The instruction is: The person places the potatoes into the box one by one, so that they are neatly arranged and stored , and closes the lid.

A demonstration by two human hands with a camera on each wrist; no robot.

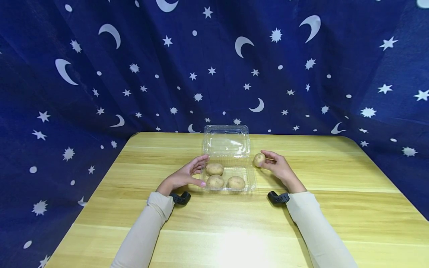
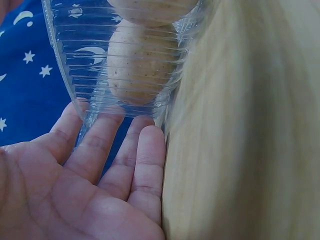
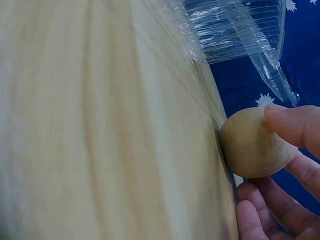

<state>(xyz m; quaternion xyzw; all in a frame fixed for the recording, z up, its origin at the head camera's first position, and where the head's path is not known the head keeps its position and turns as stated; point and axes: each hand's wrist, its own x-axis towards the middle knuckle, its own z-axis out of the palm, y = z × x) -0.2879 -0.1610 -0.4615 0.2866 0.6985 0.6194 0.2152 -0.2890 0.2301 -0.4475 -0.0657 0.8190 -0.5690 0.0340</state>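
Observation:
A clear plastic clamshell box (image 1: 252, 183) stands on the table with its lid (image 1: 226, 143) raised at the back. Inside its base lie a potato at the back left (image 1: 214, 169), another at the front left (image 1: 215, 181) and a third at the front right (image 1: 236, 182). My left hand (image 1: 185, 175) rests against the box's left side; in the left wrist view its extended fingers (image 2: 149, 160) touch the ribbed wall. Just right of the box, my right hand (image 1: 280, 169) pinches a potato (image 3: 255, 144) between thumb and fingers, low at the tabletop.
The wooden table (image 1: 214, 223) runs up to a dark blue curtain (image 1: 221, 48) with white moons and stars. A black wrist strap (image 1: 181, 198) sits on the left arm and another strap (image 1: 278, 197) on the right.

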